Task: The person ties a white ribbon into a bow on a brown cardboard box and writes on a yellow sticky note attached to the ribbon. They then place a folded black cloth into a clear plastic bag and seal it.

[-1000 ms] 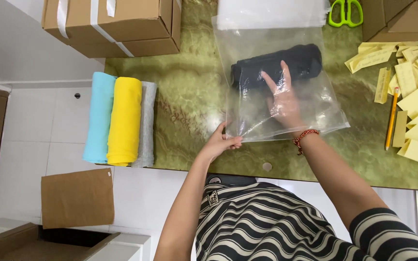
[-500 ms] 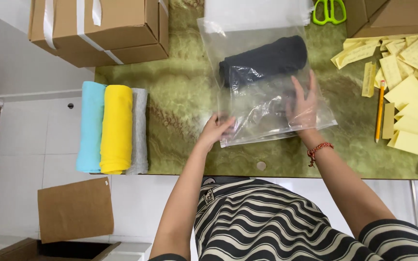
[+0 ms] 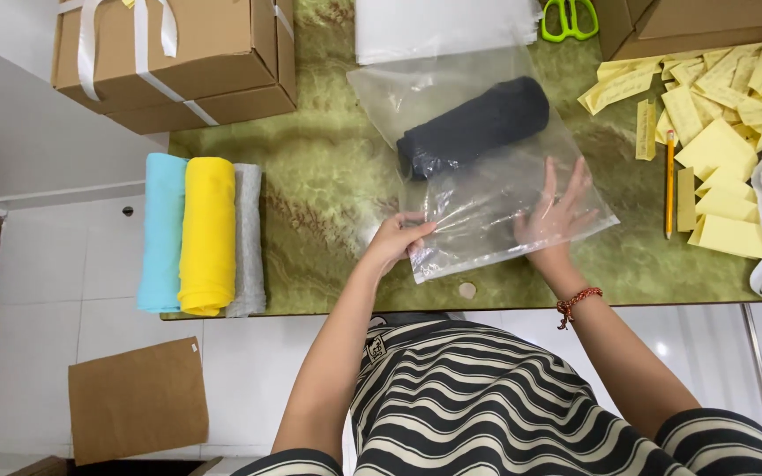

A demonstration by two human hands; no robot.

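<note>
Our left hand (image 3: 399,240) pinches the clear plastic bag's (image 3: 487,189) near corner; our right hand (image 3: 553,211) lies flat, fingers spread, on it. The rolled black cloth (image 3: 474,125) sits inside, beyond both hands, long axis slanting up-right, mid-desk (image 3: 328,185).

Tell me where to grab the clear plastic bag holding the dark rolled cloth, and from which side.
Take the clear plastic bag by its near edge, coming from the person's side of the green marbled table. That end lies flat and empty, while the dark rolled cloth weighs down the far end. The left hand pinches the near left corner; the right hand presses flat on the near right part, fingers spread.
</note>
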